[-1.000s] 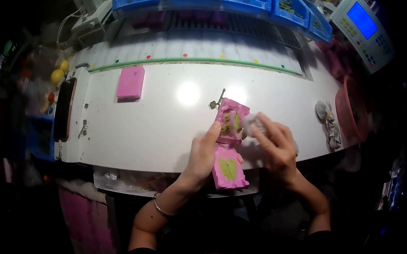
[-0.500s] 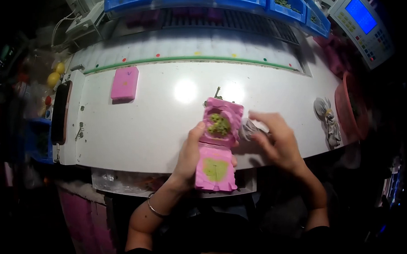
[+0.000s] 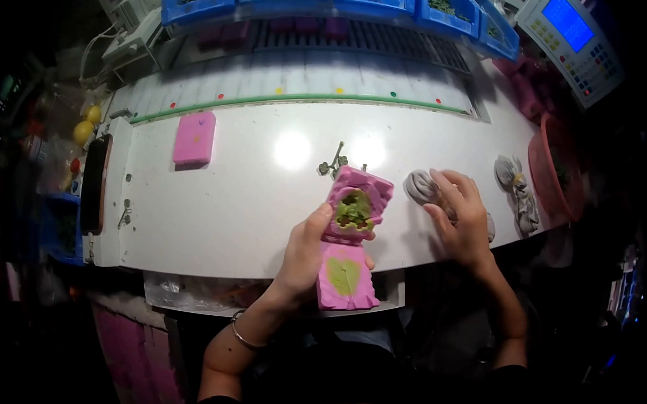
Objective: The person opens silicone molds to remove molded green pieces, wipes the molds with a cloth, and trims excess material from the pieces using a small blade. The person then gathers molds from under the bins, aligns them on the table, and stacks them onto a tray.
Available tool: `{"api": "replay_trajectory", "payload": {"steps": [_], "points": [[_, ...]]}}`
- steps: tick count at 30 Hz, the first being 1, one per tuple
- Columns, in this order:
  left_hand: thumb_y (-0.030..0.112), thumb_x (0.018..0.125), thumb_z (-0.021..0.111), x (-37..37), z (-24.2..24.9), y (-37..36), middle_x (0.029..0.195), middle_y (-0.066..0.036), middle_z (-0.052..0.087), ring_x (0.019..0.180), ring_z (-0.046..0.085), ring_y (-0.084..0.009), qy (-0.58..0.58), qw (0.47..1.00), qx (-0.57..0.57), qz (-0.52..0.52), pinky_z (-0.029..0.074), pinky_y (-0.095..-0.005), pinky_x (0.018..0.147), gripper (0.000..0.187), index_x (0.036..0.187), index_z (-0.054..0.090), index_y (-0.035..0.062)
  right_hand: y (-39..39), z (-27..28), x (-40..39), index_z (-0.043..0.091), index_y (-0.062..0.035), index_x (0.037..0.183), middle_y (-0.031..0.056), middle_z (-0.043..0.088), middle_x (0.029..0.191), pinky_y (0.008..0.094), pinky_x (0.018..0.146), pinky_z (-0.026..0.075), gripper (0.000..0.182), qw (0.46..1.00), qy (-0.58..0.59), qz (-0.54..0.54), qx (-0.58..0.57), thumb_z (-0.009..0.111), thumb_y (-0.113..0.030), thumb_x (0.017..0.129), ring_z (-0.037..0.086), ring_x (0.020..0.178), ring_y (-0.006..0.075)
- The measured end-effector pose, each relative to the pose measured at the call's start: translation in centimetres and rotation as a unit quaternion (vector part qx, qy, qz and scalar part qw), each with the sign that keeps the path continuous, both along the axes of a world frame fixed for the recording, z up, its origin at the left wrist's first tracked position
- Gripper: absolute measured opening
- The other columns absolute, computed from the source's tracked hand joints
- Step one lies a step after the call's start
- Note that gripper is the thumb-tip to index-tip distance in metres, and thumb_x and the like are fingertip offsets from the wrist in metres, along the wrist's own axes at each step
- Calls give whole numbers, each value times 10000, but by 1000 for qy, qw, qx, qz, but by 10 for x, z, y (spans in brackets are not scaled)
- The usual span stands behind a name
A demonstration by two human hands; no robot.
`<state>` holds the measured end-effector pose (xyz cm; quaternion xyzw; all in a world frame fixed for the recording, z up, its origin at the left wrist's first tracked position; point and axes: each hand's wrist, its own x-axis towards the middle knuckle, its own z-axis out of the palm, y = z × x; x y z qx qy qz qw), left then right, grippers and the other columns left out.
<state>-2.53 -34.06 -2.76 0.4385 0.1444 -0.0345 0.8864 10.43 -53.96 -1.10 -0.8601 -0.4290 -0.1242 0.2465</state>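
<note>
While the left hand [image 3: 304, 250] grips the opened pink mould [image 3: 350, 233] at its hinge, just below the middle of the frame at the near edge of the white table [image 3: 215, 199], the right hand [image 3: 463, 221] lies flat, fingers spread, on a grey cloth [image 3: 420, 187] to the right of centre. It seems best to keep the mould level and steady so the green and brown filling in its upper half stays seated. What the filling is, and whether the right fingers pinch the cloth, cannot be made out.
</note>
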Motion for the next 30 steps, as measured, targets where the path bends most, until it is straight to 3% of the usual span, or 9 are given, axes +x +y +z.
{"api": "replay_trajectory", "payload": {"steps": [4,8,10,12,14,20,24,28,30], "points": [[387,952,242,1,0,-14,893,-180,596,659,642,-245,16,999,19,-47,545,-330,614,492,1124,436,-32,36,20,-20,561,16,1065,119,609,917,300,728,473,345,944,263,112,167,678,-100,762,592,836,212],[376,968,271,-3,14,-15,956,-166,577,756,638,-218,11,998,31,-58,535,-313,692,435,1096,432,-6,55,35,-31,569,19,964,86,620,801,255,632,481,252,908,388,97,127,683,-105,776,591,715,126],[315,967,367,-5,8,-12,987,-135,574,845,610,-179,-22,999,-1,-29,513,-288,734,385,1161,417,-14,55,38,-30,561,19,881,57,616,724,207,553,466,186,805,565,97,152,665,-112,801,574,638,73],[241,947,469,-10,16,-5,979,-59,563,887,571,-106,-58,973,169,-149,476,-250,772,313,1135,432,-6,54,32,-30,565,21,874,57,620,719,192,529,462,176,819,544,107,145,660,-114,809,573,626,61],[185,930,505,-11,20,-3,988,-55,586,871,566,-87,-64,984,95,-138,467,-237,770,315,1164,465,-22,54,34,-30,567,19,871,52,623,739,189,534,459,163,774,599,90,186,656,-103,810,568,631,62],[184,926,506,-12,20,8,956,-86,631,903,589,-111,-62,962,191,-187,463,-252,796,332,1173,493,-38,52,33,-34,568,20,875,36,612,747,179,551,445,152,762,600,106,220,648,-94,814,550,647,50],[190,935,490,-10,16,6,973,-96,624,910,589,-125,-101,963,204,-143,466,-266,809,337,1181,477,-40,56,39,-38,570,21,919,43,611,811,190,620,451,182,811,547,101,183,655,-98,809,556,713,62],[195,946,466,-13,12,2,1043,-117,590,939,572,-132,-105,986,118,-52,460,-265,819,365,1212,421,-52,60,26,-43,559,13,992,57,597,913,214,695,445,253,761,556,110,316,668,-107,798,550,807,80],[192,948,461,-13,9,6,1069,-116,568,957,561,-132,-110,982,147,-47,454,-259,828,377,1219,393,-61,50,14,-42,534,10,1051,65,573,986,243,769,434,302,828,495,144,221,661,-100,800,536,878,99]]}}
